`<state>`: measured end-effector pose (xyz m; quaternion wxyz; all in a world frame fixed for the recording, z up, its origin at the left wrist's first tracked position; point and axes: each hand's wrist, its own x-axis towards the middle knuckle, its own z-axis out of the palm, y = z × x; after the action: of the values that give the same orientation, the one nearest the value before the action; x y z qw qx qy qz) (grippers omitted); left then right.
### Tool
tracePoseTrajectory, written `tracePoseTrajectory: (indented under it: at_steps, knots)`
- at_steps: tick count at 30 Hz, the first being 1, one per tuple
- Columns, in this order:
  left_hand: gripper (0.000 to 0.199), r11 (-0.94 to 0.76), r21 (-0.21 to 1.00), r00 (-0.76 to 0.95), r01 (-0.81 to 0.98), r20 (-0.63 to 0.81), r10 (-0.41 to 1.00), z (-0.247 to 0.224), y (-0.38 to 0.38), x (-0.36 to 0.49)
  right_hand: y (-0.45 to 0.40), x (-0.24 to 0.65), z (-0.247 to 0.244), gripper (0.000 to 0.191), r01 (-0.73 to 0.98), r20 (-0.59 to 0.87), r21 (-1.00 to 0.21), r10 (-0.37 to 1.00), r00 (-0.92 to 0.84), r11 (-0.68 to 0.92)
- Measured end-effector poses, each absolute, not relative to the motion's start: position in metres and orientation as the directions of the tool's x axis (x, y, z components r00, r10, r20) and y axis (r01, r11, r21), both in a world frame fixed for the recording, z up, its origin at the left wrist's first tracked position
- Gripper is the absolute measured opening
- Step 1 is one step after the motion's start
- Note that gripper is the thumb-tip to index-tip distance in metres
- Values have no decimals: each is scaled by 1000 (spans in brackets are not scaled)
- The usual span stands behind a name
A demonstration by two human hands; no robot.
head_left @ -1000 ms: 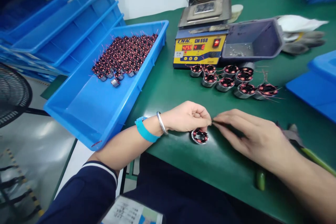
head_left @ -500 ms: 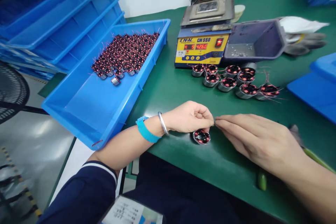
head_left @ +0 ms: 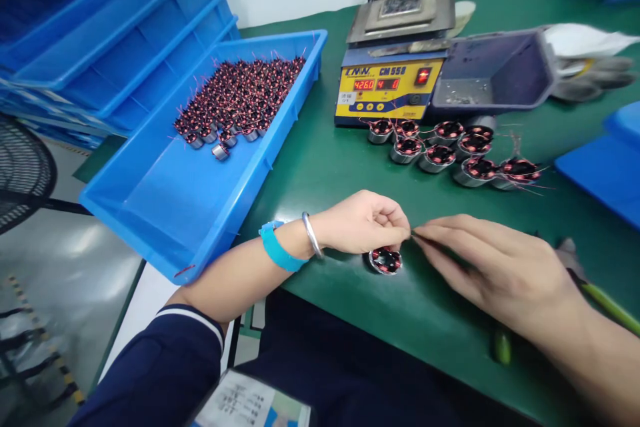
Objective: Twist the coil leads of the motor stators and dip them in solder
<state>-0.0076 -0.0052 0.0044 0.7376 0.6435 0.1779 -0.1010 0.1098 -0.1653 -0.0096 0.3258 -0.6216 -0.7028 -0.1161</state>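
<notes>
Close to the table's front edge stands a small wound motor stator (head_left: pixel 385 261), a metal ring with copper coils and black insulation. My left hand (head_left: pixel 367 221) is over its upper edge, thumb and index finger pinched together. Just to the right, my right hand (head_left: pixel 493 263) also pinches with thumb and fingertips, nearly touching the left fingertips. Whatever is between the fingers is too thin to make out. Partly behind my right wrist lie cutters (head_left: pixel 567 257) with a green handle (head_left: pixel 610 307); another green handle end (head_left: pixel 503 347) shows below the hand.
Several stators (head_left: pixel 437 157) with loose wire ends stand before a yellow-fronted solder pot (head_left: pixel 387 90). Behind are a purple-grey bin (head_left: pixel 493 73) and gloves (head_left: pixel 593 77). A blue tray (head_left: pixel 175 207) full of stators stands left, beside stacked blue crates (head_left: pixel 125 47).
The view has shifted slightly. My right hand has turned a little, with its fingers lifted more from the thumb, while the left stays in place. The red digits on the solder pot read differently.
</notes>
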Motion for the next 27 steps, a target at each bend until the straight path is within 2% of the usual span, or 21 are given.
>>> tracePoseTrajectory:
  at_steps: [2, 3, 4, 5, 6, 8, 9, 10, 11, 12, 14, 15, 17, 19, 21, 23, 24, 25, 26, 27]
  knots:
    - [15, 157, 910, 912, 385, -401, 86, 5, -6, -7, -166, 113, -9, 14, 965, 634, -89, 761, -135, 245]
    - [15, 159, 908, 910, 389, -405, 89, 5, -6, -7, -167, 113, -9, 15, 965, 631, -83, 763, -142, 248]
    - [16, 159, 906, 908, 393, -409, 92, 6, -6, -7, -166, 113, -8, 16, 962, 618, -133, 779, -107, 237]
    - [16, 158, 905, 906, 395, -412, 94, 7, -7, -8, -166, 112, -8, 18, 948, 580, -241, 814, -30, 206]
    - [17, 155, 905, 906, 395, -412, 94, 8, -7, -8, -164, 110, -7, 23, 902, 502, -401, 862, 73, 158]
    - [16, 146, 908, 909, 392, -407, 89, 9, -8, -8, -162, 107, -7, 38, 649, 214, -761, 946, 244, 5]
    - [15, 140, 910, 911, 389, -403, 87, 10, -8, -8, -160, 105, -7, 45, 470, 53, -879, 963, 263, -79]
    - [15, 136, 912, 912, 388, -401, 87, 10, -8, -8, -160, 103, -7, 49, 318, -69, -937, 967, 244, -147]
    - [15, 134, 911, 911, 390, -403, 90, 10, -8, -8, -159, 102, -8, 50, 239, -125, -954, 965, 231, -181]
    - [15, 135, 910, 909, 392, -406, 93, 10, -7, -8, -160, 102, -9, 47, 254, -101, -953, 965, 244, -164]
    - [16, 141, 907, 907, 397, -411, 92, 9, -7, -8, -162, 102, -10, 31, 510, 130, -860, 952, 276, -30]
    - [17, 146, 906, 907, 397, -411, 87, 8, -7, -8, -164, 103, -10, 21, 676, 291, -735, 925, 246, 52]
    - [17, 154, 905, 908, 397, -412, 79, 7, -6, -7, -166, 106, -10, 7, 903, 536, -396, 841, 78, 169]
    - [16, 158, 903, 906, 400, -416, 80, 6, -6, -7, -168, 110, -8, 8, 965, 621, -133, 778, -94, 224]
    - [16, 163, 902, 905, 401, -418, 85, 6, -6, -7, -168, 114, -6, 14, 964, 636, -8, 746, -200, 265]
    - [16, 168, 903, 907, 396, -413, 83, 6, -6, -7, -168, 114, -5, 17, 952, 639, 24, 728, -250, 306]
    - [16, 168, 903, 907, 395, -412, 81, 6, -6, -7, -167, 114, -5, 18, 953, 636, -4, 736, -232, 304]
    - [16, 167, 903, 907, 395, -412, 81, 6, -6, -7, -166, 112, -5, 17, 956, 624, -78, 762, -174, 282]
    - [16, 162, 904, 907, 396, -412, 82, 7, -6, -7, -166, 110, -5, 18, 948, 583, -219, 810, -62, 231]
    - [16, 155, 905, 907, 397, -412, 83, 7, -6, -8, -165, 108, -6, 24, 895, 486, -418, 871, 74, 158]
